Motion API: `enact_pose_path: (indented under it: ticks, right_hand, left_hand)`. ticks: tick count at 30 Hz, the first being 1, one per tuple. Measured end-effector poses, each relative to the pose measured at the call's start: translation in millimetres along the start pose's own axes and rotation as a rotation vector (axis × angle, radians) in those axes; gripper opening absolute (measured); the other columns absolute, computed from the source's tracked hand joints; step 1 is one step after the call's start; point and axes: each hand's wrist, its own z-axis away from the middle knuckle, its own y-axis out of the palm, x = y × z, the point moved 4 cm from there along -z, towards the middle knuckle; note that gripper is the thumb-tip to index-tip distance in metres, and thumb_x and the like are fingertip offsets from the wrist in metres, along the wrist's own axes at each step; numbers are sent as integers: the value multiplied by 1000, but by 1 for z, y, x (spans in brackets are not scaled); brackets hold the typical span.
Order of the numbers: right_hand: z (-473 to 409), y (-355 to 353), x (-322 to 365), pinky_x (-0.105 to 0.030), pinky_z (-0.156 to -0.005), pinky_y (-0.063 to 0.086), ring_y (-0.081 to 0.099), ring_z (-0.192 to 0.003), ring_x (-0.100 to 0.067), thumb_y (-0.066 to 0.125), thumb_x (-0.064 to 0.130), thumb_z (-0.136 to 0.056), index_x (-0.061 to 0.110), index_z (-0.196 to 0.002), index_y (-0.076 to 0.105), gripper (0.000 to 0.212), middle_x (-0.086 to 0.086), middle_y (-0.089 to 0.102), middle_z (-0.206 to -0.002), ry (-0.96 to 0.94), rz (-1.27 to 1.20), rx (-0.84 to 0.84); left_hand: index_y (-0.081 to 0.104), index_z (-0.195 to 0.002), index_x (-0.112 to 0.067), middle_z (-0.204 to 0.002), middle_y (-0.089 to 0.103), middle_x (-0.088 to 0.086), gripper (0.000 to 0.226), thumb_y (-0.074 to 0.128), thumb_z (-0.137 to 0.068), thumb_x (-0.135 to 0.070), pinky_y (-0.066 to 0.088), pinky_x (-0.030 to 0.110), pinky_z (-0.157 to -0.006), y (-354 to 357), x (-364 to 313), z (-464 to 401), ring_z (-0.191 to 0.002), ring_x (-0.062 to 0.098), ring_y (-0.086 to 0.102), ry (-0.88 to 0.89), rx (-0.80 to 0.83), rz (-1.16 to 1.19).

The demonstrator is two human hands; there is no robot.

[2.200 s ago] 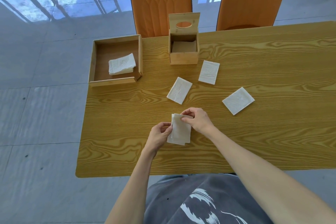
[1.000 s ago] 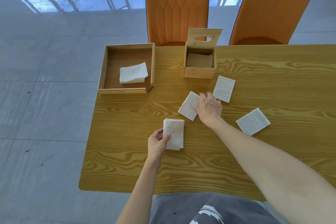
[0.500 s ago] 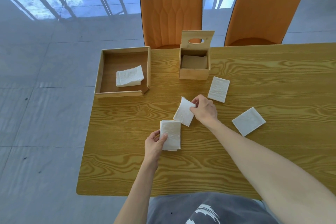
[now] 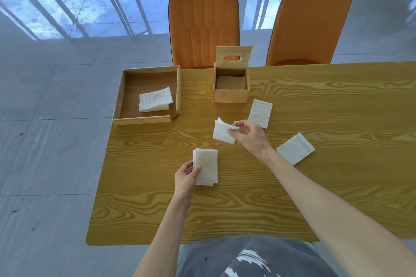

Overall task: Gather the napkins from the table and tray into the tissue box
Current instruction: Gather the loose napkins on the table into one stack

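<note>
My right hand (image 4: pixel 249 136) pinches a white folded napkin (image 4: pixel 221 131) and holds it lifted just above the table. My left hand (image 4: pixel 186 177) grips the lower left edge of a small napkin stack (image 4: pixel 206 165) lying on the wooden table (image 4: pixel 315 186). The wooden tissue box (image 4: pixel 230 94) stands at the back with its lid flipped up, open on top. Two more napkins lie flat, one (image 4: pixel 260 113) right of the box and one (image 4: pixel 295 151) further right. A folded pile of napkins (image 4: pixel 155 99) rests in the wooden tray (image 4: pixel 121 94) at the back left.
Two orange chairs (image 4: pixel 203 27) (image 4: pixel 308 22) stand behind the far table edge. The tray overhangs the table's left edge slightly. Grey tiled floor lies to the left. My dark shirt shows at the near edge.
My right hand left the stack, reached to the napkin in the table's middle, pinched it and lifted it. My left hand stayed on the stack.
</note>
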Motion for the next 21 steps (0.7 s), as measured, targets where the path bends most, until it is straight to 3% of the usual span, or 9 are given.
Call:
enact_pose_path:
  ticks: [5,7,9,13,16,21]
  right_hand:
    - [16,-6,14,-38,-92,56,70,-103,-17,75,31,-86,11,-108,65,32,-4,75,-106,-17,-166,175]
    - [22,-3,18,-35,-83,60,72,-98,-20,71,23,-89,1,-108,62,31,-8,76,-103,3,-254,262]
    - [25,3,15,-31,-76,60,72,-95,-20,70,20,-90,1,-108,62,27,-11,75,-105,35,-261,304]
    - [27,24,-2,-30,-72,60,70,-93,-20,72,18,-89,-2,-114,60,34,-15,72,-111,131,-233,374]
    - [28,38,-17,-26,-68,58,69,-90,-17,72,19,-89,1,-112,62,30,-12,72,-109,187,-202,384]
    - [23,46,-38,-30,-70,60,67,-90,-16,69,19,-91,8,-110,62,22,-11,68,-109,239,-192,273]
  left_hand:
    - [60,-126,-14,-107,73,2,37,70,-91,-18,52,47,-100,4,-2,-2,-107,26,68,-21,23,58]
    - [60,-124,-14,-106,73,2,33,68,-92,-17,56,41,-91,6,-2,-2,-100,23,69,-35,48,88]
    - [61,-120,-14,-103,74,4,26,65,-94,-15,57,35,-78,8,-3,0,-92,21,70,-60,77,134]
    - [60,-123,-11,-101,74,10,28,63,-95,-10,58,33,-70,15,-3,4,-83,21,70,-101,142,185]
    - [60,-124,-9,-93,76,10,29,63,-95,-11,60,30,-61,21,-3,8,-77,20,71,-116,192,194]
    - [59,-127,-6,-90,76,9,33,64,-94,-12,58,31,-62,27,-1,13,-75,20,70,-132,224,223]
